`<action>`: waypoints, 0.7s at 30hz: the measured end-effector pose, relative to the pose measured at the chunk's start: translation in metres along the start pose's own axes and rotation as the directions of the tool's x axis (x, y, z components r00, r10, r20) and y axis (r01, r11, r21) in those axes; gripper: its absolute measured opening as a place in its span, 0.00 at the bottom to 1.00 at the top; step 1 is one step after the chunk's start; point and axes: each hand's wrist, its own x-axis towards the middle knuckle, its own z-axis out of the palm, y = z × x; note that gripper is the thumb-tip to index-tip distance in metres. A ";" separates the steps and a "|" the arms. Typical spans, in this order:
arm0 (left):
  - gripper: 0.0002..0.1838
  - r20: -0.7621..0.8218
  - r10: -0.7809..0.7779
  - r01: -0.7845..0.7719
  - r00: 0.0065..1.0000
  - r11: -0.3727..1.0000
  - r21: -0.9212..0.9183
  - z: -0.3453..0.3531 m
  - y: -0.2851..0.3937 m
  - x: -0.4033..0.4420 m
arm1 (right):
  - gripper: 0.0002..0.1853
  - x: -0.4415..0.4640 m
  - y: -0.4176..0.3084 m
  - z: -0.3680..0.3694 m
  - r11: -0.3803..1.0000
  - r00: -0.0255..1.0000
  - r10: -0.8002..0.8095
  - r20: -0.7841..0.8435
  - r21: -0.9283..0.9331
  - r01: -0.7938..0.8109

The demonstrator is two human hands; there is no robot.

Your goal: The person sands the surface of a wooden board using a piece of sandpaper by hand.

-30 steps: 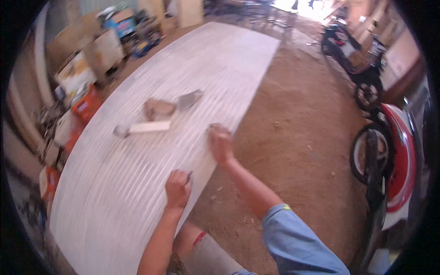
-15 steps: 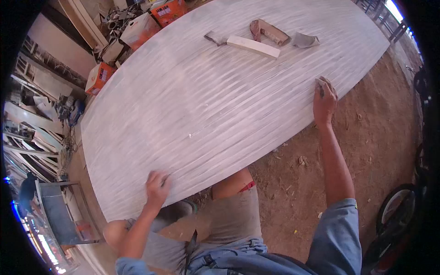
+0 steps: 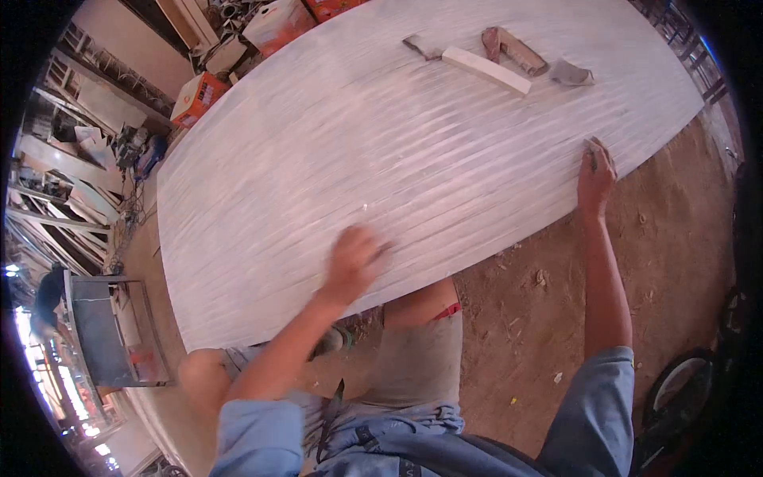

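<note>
A large white panel (image 3: 270,215) with long parallel grooves and a curved far edge lies in front of me. My left hand (image 3: 354,258), smeared by motion, is closed low over its near part, with a thin dark edge showing beside the fingers. Further right, my right hand (image 3: 596,176) rests near the panel's near edge, fingers curled round something small and dark that I cannot make out. Toward the far right of the panel lie a white bar (image 3: 486,70), a brown curled strip (image 3: 520,56), a grey crumpled piece (image 3: 571,73) and a small dark-edged flat piece (image 3: 421,46).
Orange and white boxes (image 3: 200,99) stand beyond the panel's left edge, near piled scrap. A power tool (image 3: 147,155) with cables sits at the left. Below it is a framed stand (image 3: 111,330). A wheel (image 3: 682,389) stands at the lower right on the dirt floor (image 3: 540,318).
My left hand has swept right and away from me across the panel. My right hand stays at about the same place on it. The whole view has shifted slightly.
</note>
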 end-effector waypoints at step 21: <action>0.12 0.048 0.034 -0.033 0.998 0.999 -0.031 0.002 0.008 0.003 | 0.15 0.002 0.005 0.006 0.998 0.998 -0.055 -0.015 0.026 0.055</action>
